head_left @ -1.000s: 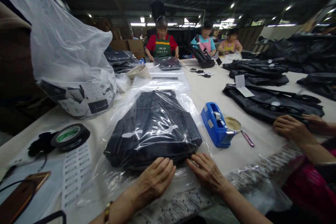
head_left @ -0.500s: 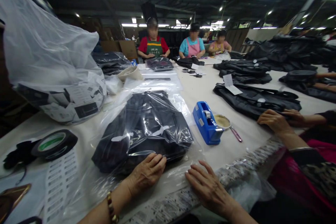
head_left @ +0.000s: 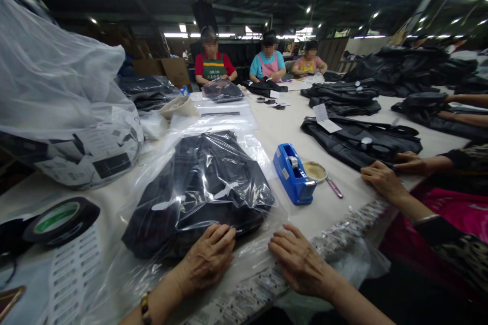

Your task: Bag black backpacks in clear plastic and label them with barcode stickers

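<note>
A black bag (head_left: 217,177) lies inside a clear plastic bag (head_left: 249,260) on the table in front of me. My left hand (head_left: 208,256) is at the near edge of this bundle, its fingers bent together over the plastic; its thumb is hidden. My right hand (head_left: 299,259) rests on the loose plastic flap near the table edge, fingers slightly bent and apart. Beyond my right hand stands a blue tape dispenser (head_left: 294,175), beside a tape roll (head_left: 314,170) and a small pink-handled tool (head_left: 334,188).
At left are a black tape roll (head_left: 63,221), a label sheet (head_left: 74,274) and a translucent sack of printed cards (head_left: 87,157). A co-worker's hands (head_left: 385,180) touch a black bag (head_left: 358,139) at right. Several people sit across the table (head_left: 278,122).
The view has turned slightly right, so things sit further left. My right hand's fingers have drawn in a little. My left hand stays at the bundle's near edge.
</note>
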`<state>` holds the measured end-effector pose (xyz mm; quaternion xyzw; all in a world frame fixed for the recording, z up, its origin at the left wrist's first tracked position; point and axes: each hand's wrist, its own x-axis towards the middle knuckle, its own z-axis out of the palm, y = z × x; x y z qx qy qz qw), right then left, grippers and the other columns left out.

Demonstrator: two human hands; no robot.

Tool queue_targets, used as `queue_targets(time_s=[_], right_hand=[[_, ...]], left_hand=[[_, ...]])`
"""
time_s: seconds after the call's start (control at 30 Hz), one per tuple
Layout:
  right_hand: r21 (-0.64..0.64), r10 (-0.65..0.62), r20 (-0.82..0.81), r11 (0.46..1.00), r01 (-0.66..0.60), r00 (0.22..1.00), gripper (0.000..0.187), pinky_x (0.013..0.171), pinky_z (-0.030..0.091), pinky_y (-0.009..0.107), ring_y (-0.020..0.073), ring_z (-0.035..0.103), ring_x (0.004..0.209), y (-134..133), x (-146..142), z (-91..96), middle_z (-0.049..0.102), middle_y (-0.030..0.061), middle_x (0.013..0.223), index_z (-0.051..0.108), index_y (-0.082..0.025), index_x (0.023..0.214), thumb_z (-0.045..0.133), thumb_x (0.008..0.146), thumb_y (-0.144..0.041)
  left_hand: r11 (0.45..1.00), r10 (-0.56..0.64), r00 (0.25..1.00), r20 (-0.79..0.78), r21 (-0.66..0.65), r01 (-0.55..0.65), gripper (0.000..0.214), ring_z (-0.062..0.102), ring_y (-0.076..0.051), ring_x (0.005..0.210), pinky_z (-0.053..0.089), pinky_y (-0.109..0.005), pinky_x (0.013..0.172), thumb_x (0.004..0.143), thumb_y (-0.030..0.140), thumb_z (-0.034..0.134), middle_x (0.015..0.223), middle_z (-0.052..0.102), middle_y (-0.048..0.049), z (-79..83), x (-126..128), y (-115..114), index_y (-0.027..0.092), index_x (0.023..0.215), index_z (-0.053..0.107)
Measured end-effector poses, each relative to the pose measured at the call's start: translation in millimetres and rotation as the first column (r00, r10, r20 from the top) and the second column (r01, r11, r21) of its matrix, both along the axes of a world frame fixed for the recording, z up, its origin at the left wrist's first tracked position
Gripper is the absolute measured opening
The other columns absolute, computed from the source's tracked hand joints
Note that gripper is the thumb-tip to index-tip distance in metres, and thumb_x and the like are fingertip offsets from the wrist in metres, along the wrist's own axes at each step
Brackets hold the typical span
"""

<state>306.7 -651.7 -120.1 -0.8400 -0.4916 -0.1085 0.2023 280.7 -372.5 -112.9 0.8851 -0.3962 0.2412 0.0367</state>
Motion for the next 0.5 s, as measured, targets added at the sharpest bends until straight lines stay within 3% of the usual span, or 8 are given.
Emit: queue_targets(time_s=[0.23, 0.33, 0.5], right_hand=[[0.011, -0.089, 0.183, 0.996, 0.088, 0.979, 0.029, 0.1, 0.032, 0.04, 0.0157, 0.055, 0.082, -0.5, 10.3, -4.8, 0.061, 0.0023, 0.079, 0.053, -0.019, 0.088, 0.029, 0.087, -0.003], [0.019, -0.084, 0.192, 0.996, 0.082, 0.978, 0.031, 0.095, 0.034, 0.037, 0.0156, 0.054, 0.079, 7.2, 9.0, -4.9, 0.06, 0.0027, 0.078, 0.053, -0.018, 0.083, 0.025, 0.092, -0.007], [0.136, -0.136, 0.172, 0.984, 0.113, 0.976, 0.031, 0.069, 0.036, 0.029, 0.0134, 0.049, 0.064, 22.1, 10.1, -6.1, 0.056, -0.0001, 0.067, 0.052, -0.018, 0.075, 0.029, 0.096, -0.016]], left_hand=[[0.999, -0.004, 1.0, -0.017, -0.047, 0.003, 0.024, 0.048, -0.022, 0.109, 0.038, -0.038, 0.096, 0.089, 0.024, 0.045, 0.112, 0.061, -0.0082, 0.8, -0.3, -0.4, 0.013, 0.103, 0.061], [1.0, 0.0, 0.999, -0.032, -0.016, 0.0, 0.03, 0.048, -0.024, 0.108, 0.039, -0.039, 0.094, 0.089, 0.036, 0.048, 0.111, 0.061, -0.0096, 7.8, -1.3, -1.5, 0.013, 0.104, 0.061], [1.0, 0.001, 0.999, -0.032, 0.009, 0.0, 0.061, 0.049, -0.028, 0.106, 0.041, -0.044, 0.091, 0.079, 0.065, 0.049, 0.109, 0.061, -0.0143, 18.5, -8.2, -9.7, 0.01, 0.105, 0.06]])
